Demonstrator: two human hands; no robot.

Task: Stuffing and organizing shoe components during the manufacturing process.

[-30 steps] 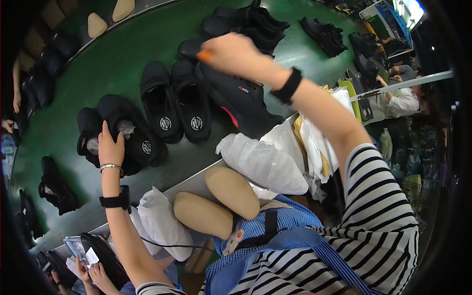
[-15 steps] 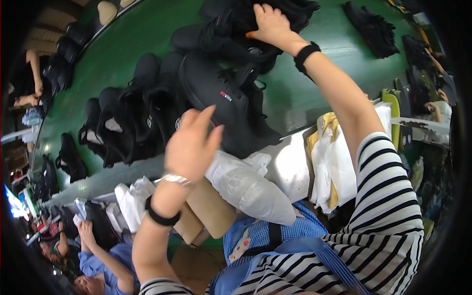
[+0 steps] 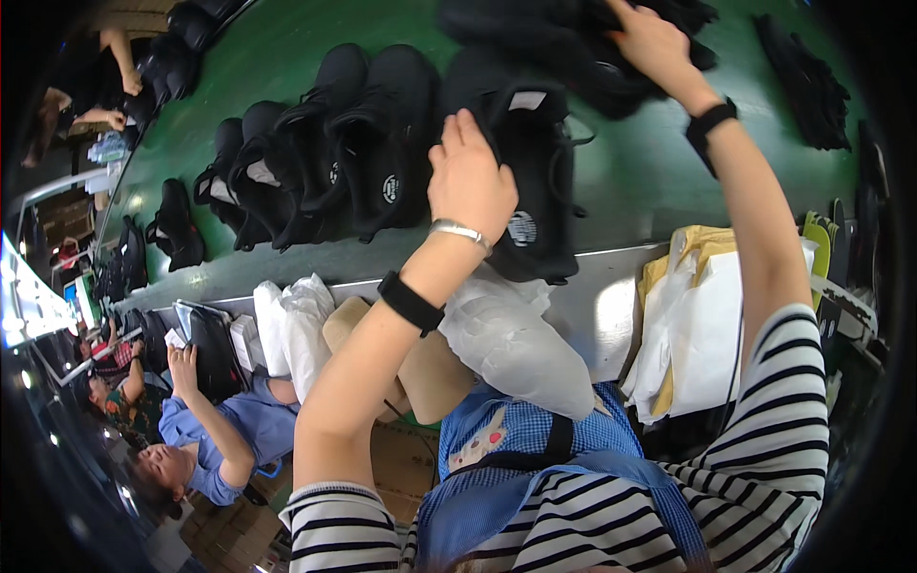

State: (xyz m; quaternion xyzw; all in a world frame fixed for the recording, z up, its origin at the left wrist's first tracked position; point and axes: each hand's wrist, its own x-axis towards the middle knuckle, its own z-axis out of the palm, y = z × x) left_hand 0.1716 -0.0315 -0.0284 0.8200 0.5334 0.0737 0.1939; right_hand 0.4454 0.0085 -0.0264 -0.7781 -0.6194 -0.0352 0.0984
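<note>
My left hand [image 3: 470,175] rests with fingers spread on a black shoe upper [image 3: 531,181] that lies at the near edge of the green belt [image 3: 650,162]. A silver bracelet and a black band sit on that wrist. Farther back, my right hand [image 3: 651,40] grips a dark pile of shoe uppers [image 3: 564,38] near the top of the view. A black watch band circles the right wrist. Left of the hands stand several black shoes [image 3: 353,143] in a row on the belt.
White plastic bags [image 3: 521,334] and tan shoe lasts [image 3: 435,368] lie below the belt's metal edge. Yellow and white sheets [image 3: 697,315] hang at the right. More black pieces [image 3: 802,81] lie far right. A person in blue [image 3: 205,435] sits at lower left.
The left hand has risen from below the belt edge onto the black upper. The right hand stayed far back on the dark pile.
</note>
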